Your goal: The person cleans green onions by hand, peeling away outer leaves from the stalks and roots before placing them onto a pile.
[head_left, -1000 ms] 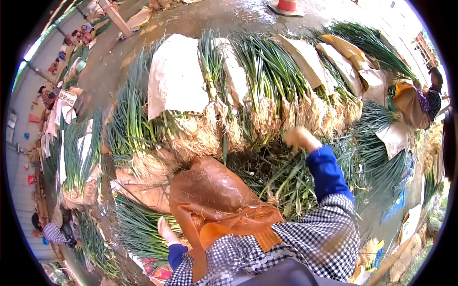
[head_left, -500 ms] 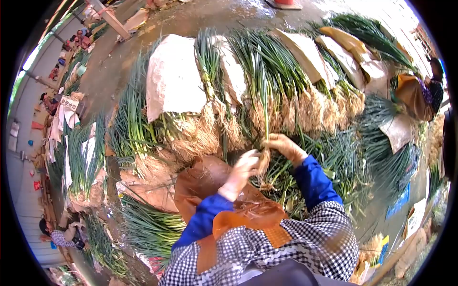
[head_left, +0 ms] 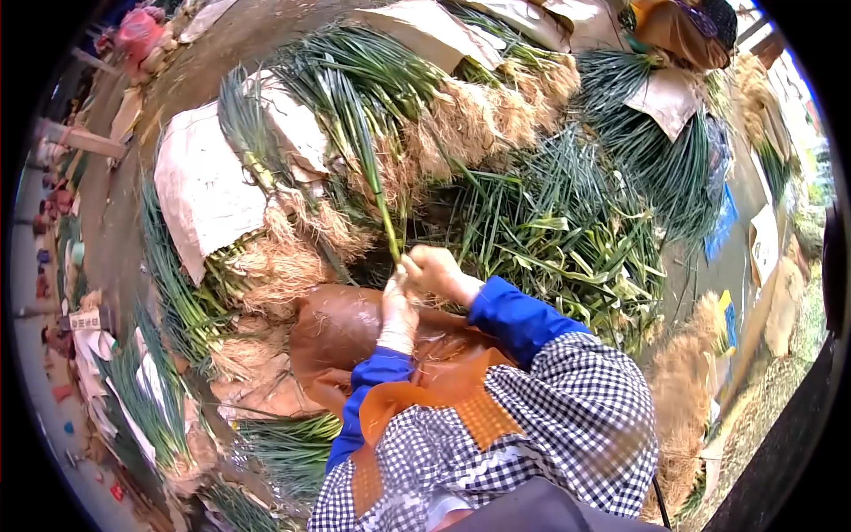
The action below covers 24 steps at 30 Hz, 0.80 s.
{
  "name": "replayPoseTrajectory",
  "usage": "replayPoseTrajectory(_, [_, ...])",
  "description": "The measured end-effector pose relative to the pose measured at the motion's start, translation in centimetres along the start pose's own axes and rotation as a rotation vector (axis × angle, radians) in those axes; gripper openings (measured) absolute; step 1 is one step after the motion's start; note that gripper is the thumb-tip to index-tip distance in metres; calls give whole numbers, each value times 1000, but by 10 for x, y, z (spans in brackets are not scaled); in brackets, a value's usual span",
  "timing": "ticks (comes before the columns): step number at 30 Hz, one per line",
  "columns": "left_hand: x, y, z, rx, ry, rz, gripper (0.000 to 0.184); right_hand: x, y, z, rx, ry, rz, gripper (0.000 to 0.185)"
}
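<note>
A long green onion (head_left: pixel 383 213) slants down from the bundles towards my lap, its leaves pointing away from me. My left hand (head_left: pixel 399 312) is closed around its lower end, so the roots are mostly hidden. My right hand (head_left: pixel 436 273) is closed against the same stalk, just above and right of the left hand, with the fingertips touching it. Beneath both hands lies a brown apron (head_left: pixel 341 332) spread over my lap. Several rooted green onions (head_left: pixel 461 120) lie in a row just beyond the hands.
White sacks (head_left: pixel 208 186) cover some bundles at the left. Loose leaves (head_left: pixel 558 230) are heaped to my right. More green onions (head_left: pixel 288 448) lie at my lower left, and dry roots (head_left: pixel 687 399) are piled at far right. A person in a brown apron (head_left: pixel 678 31) is at the upper right.
My view has turned to the right. The hands have come together at the lower end of the onion, where they were slightly apart, and its roots are now mostly covered.
</note>
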<state>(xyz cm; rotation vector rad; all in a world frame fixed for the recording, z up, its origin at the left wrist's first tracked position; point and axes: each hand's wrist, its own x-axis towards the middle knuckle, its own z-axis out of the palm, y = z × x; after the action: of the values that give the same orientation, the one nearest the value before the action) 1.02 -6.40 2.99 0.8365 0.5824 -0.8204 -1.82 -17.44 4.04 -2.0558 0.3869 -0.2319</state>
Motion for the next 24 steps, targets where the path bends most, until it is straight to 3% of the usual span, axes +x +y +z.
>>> replayPoseTrajectory(1, [18, -3, -24, 78, -160, 61, 18, -15, 1, -19, -115, -73, -216, 25])
replayPoseTrajectory(2, [31, -4, -54, 151, -302, 135, 19, -26, 1, -40, -179, -138, -120, 24])
replayPoseTrajectory(3, [14, 0, -36, 164, -184, 135, 18, -30, 17, -55, -94, -180, 66, 25])
replayPoseTrajectory(4, [10, 1, -30, 66, -139, 63, 16, -20, 16, -80, -337, -256, 216, 30])
replayPoseTrajectory(5, [4, 2, -25, 160, -209, 127, 15, -14, 57, -92, -616, -370, 72, 39])
replayPoseTrajectory(6, [-6, 1, -25, 265, -274, 173, 14, -2, 52, -99, -621, -457, 180, 41])
replayPoseTrajectory(8, [-8, -1, -12, 147, -160, 40, 13, 21, 18, -65, 448, -249, 469, 39])
replayPoseTrajectory(10, [-22, -1, 1, 120, -137, -31, 10, 50, -6, -41, 587, -352, 400, 37])
replayPoseTrajectory(11, [-19, -3, -2, 66, -172, -46, 8, 67, 14, -9, 458, -313, 310, 36])
replayPoseTrajectory(12, [-13, -6, -9, 16, -208, -60, 6, 75, 45, 30, 541, -112, 228, 33])
replayPoseTrajectory(14, [4, -10, -27, -83, -186, -47, 5, 69, 19, 34, -51, 128, 28, 32])
replayPoseTrajectory(16, [9, -17, -33, -175, -197, -57, 8, 57, 1, 27, -449, 153, -61, 31])
replayPoseTrajectory(18, [7, -20, -32, -225, -245, -44, 8, 45, 3, 22, -249, 252, -96, 35])
replayPoseTrajectory(20, [5, -15, -32, -278, -287, -30, 8, 25, -1, 4, -528, 1, -222, 37])
replayPoseTrajectory(22, [3, 1, -23, -150, 11, -44, 11, -5, -32, -28, -748, -449, -373, 34])
replayPoseTrajectory(23, [8, 3, -36, -235, -221, -44, 15, -31, -15, -37, -567, -398, -492, 29])
replayPoseTrajectory(24, [19, -1, -42, -350, -289, 6, 16, -45, 14, -55, -384, -338, -615, 25])
